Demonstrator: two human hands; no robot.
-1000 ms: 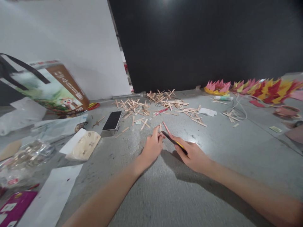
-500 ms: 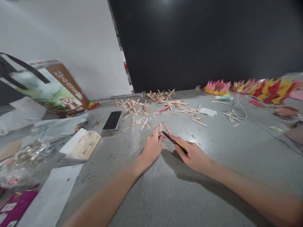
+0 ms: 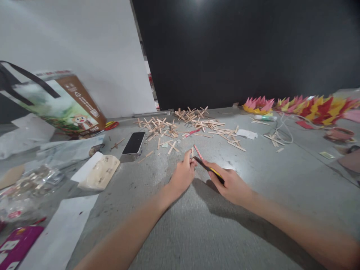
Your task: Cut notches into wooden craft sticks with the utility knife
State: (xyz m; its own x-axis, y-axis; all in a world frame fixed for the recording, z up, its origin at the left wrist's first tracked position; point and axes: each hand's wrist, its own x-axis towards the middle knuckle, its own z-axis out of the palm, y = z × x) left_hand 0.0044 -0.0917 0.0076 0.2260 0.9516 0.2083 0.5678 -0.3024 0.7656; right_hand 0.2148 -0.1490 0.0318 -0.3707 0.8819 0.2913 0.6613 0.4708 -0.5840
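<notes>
Holding things up: the grey table (image 3: 174,240) carried piled sticks (image 3: 159,125), maybe for easy grabbing.
Right hand (image 3: 233,185): it gripped the black-and-yellow tool (image 3: 203,164), likely to steer it.
Left hand (image 3: 181,178): its fingers pinched a little stick (image 3: 192,152) by the tool's tip, probably to keep it still.

Grey tabletop (image 3: 157,225) w/ light glare; white panel (image 3: 92,48) L, black panel (image 3: 247,52) R, narrow gap between.
</notes>
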